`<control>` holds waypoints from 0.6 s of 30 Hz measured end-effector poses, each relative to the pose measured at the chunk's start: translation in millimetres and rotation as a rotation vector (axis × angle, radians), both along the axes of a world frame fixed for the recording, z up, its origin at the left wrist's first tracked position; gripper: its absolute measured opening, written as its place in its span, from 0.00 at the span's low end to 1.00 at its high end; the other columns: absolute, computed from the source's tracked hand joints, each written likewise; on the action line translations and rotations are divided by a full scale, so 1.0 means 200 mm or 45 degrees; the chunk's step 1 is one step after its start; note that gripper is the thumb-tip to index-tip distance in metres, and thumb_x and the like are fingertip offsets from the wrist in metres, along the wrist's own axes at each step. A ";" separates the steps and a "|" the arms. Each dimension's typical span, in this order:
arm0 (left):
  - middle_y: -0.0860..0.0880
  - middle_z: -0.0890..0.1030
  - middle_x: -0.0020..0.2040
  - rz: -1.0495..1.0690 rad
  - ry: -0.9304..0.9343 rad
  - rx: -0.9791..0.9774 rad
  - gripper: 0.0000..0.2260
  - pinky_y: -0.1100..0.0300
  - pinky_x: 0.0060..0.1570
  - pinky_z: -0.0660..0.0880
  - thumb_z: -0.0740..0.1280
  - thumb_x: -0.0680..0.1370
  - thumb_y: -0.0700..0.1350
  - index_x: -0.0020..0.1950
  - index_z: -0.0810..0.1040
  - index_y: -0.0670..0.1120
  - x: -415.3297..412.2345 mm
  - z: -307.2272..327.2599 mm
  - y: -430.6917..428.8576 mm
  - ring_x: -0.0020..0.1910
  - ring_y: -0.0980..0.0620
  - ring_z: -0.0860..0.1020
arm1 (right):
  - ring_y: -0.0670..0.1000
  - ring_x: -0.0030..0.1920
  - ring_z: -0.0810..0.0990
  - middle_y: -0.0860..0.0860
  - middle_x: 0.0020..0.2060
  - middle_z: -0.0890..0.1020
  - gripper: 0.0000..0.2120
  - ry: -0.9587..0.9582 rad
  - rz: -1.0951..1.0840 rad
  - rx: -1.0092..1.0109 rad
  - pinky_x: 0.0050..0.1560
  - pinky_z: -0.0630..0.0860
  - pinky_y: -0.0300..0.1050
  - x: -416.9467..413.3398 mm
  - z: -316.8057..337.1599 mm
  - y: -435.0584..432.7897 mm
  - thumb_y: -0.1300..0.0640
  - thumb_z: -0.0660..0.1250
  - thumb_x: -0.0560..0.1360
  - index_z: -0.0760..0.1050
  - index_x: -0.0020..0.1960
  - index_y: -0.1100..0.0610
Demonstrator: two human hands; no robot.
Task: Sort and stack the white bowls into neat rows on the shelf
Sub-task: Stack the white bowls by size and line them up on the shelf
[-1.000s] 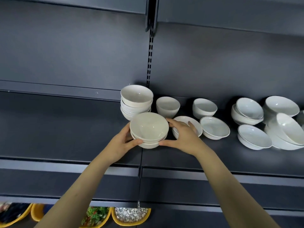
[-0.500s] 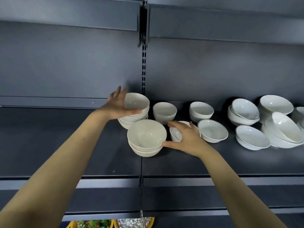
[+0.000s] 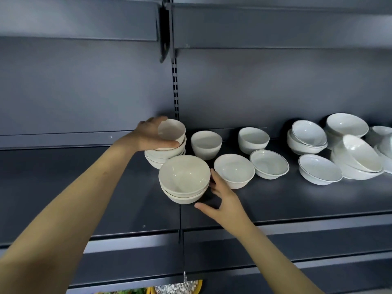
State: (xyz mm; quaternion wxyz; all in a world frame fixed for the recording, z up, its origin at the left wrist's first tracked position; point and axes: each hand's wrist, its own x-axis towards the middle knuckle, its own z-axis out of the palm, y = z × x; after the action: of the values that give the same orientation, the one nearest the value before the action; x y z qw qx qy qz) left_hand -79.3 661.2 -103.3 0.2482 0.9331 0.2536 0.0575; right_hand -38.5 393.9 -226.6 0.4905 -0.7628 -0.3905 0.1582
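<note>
White bowls stand on a dark grey shelf [image 3: 84, 187]. My left hand [image 3: 148, 134] grips the top bowl [image 3: 172, 130] of the rear stack [image 3: 163, 154] and tilts it off the pile. A front stack [image 3: 184, 179] of nested bowls sits at mid shelf. My right hand [image 3: 220, 196] is spread beside that stack's right side, fingers touching its rim, thumb apart near the base. Single bowls [image 3: 206, 144] [image 3: 234, 170] stand just to the right.
More loose bowls [image 3: 269, 164] [image 3: 253, 140] and leaning piles [image 3: 307, 139] [image 3: 360, 158] crowd the shelf's right end. An upper shelf [image 3: 84, 22] overhangs. The slotted upright [image 3: 175, 85] runs behind the stacks. Yellow baskets [image 3: 180, 288] show below.
My left hand left the front stack, reached back to the rear stack and took hold of its top bowl. My right hand slid down the front stack's right side and spread out.
</note>
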 end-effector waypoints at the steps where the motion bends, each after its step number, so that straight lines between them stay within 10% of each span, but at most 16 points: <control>1: 0.52 0.65 0.73 0.009 -0.057 -0.040 0.47 0.49 0.69 0.65 0.73 0.61 0.67 0.76 0.57 0.59 -0.02 0.02 0.00 0.73 0.47 0.60 | 0.40 0.69 0.69 0.43 0.74 0.65 0.47 0.064 0.003 0.019 0.70 0.68 0.44 0.01 -0.02 0.01 0.47 0.76 0.69 0.53 0.79 0.49; 18: 0.63 0.64 0.71 -0.410 -0.063 -0.019 0.45 0.57 0.69 0.65 0.71 0.60 0.69 0.74 0.60 0.61 -0.28 0.00 -0.37 0.70 0.60 0.63 | 0.36 0.61 0.75 0.38 0.58 0.79 0.32 0.123 0.062 0.012 0.62 0.72 0.32 0.10 -0.05 0.07 0.49 0.78 0.68 0.68 0.67 0.39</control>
State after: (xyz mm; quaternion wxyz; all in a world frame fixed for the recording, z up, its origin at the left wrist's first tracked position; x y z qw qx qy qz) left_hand -135.8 587.9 -102.6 0.2672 0.9582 0.0951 0.0380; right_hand -18.4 407.8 -236.7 0.5082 -0.7424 -0.3856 0.2048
